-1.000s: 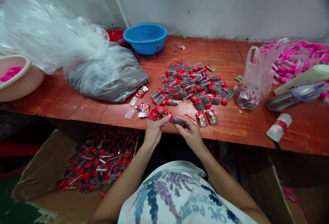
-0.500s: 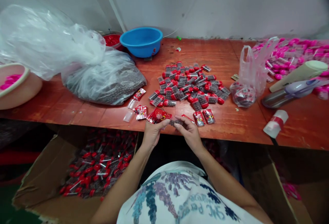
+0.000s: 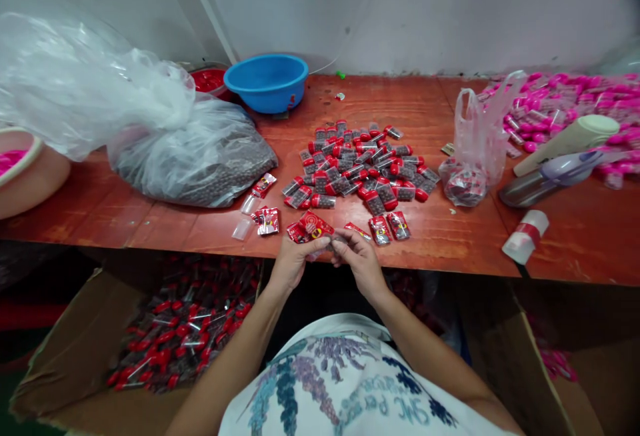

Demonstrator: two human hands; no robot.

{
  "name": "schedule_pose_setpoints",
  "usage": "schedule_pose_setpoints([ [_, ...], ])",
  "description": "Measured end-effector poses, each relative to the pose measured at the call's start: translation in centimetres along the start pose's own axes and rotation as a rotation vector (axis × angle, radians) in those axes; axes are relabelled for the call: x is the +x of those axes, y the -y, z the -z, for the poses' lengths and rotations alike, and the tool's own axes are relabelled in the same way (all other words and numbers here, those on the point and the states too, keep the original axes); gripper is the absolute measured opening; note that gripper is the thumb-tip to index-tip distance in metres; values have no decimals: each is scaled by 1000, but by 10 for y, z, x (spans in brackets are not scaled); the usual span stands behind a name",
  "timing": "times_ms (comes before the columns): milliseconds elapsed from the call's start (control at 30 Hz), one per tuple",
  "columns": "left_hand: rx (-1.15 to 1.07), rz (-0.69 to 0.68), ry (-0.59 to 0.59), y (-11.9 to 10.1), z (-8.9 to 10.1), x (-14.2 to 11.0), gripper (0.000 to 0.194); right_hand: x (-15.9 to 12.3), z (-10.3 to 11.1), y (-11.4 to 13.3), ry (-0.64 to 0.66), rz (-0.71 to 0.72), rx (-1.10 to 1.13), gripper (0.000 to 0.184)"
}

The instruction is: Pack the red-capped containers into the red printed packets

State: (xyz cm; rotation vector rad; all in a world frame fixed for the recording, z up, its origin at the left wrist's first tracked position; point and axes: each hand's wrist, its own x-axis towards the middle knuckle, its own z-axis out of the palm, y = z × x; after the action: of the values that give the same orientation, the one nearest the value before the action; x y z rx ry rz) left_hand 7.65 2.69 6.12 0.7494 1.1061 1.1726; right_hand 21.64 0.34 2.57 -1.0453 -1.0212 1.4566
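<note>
My left hand (image 3: 291, 261) is closed on a red printed packet (image 3: 316, 224), its thumb lying across the lower edge just over the table's front edge. Facing it, my right hand (image 3: 364, 261) has thumb and fingers pinched together at the packet's right end. A small dark piece shows between the fingertips, mostly hidden. Beyond the hands is a heap of small clear bottles (image 3: 336, 186) with red caps and dark beads inside. Right of my fingers lie two filled red packets (image 3: 380, 230); to the left are another red packet (image 3: 269, 221) and clear empty sleeves (image 3: 242, 229).
A clear bag of dark beads (image 3: 200, 163) and a blue basin (image 3: 266, 83) stand at the left. To the right are a small plastic bag (image 3: 467, 179), tumbler (image 3: 545, 179), white roll (image 3: 525, 236) and pink-capped bottles (image 3: 560, 113). Below sits a carton (image 3: 65, 356) of red-capped bottles.
My hands have drawn closer together, and the dark piece between them is now more covered by my right fingers. The whole view has shifted slightly.
</note>
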Motion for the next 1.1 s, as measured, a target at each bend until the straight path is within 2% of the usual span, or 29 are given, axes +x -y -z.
schedule_pose_setpoints([
  [67,18,11,1,2,-1,-1,20,-1,-2,-6,-3,-25,22,32],
  [233,58,59,0,6,-2,0,19,-1,4,-15,-59,77,-152,39],
  [367,-39,36,-21,8,-1,1,16,-1,17,-9,101,48,-168,37],
  [433,-63,34,-22,11,-2,0,16,-1,24,-5,190,32,-154,45],
  [500,-58,71,6,14,-5,-3,17,0,29,-5,207,43,-159,48],
  [633,-77,146,21,19,-12,-7,22,1,32,-9,112,86,-203,36],
  [767,-108,163,46,23,-16,-5,20,0,32,-15,33,108,-235,34],
  [867,-170,205,15,25,-14,-1,25,0,45,-14,-83,124,-286,35],
  [1000,-264,285,-105,27,-7,3,34,1,79,-4,-330,156,-630,37],
  [1100,-282,286,-136,27,-4,4,35,1,85,4,-409,182,-897,40],
])
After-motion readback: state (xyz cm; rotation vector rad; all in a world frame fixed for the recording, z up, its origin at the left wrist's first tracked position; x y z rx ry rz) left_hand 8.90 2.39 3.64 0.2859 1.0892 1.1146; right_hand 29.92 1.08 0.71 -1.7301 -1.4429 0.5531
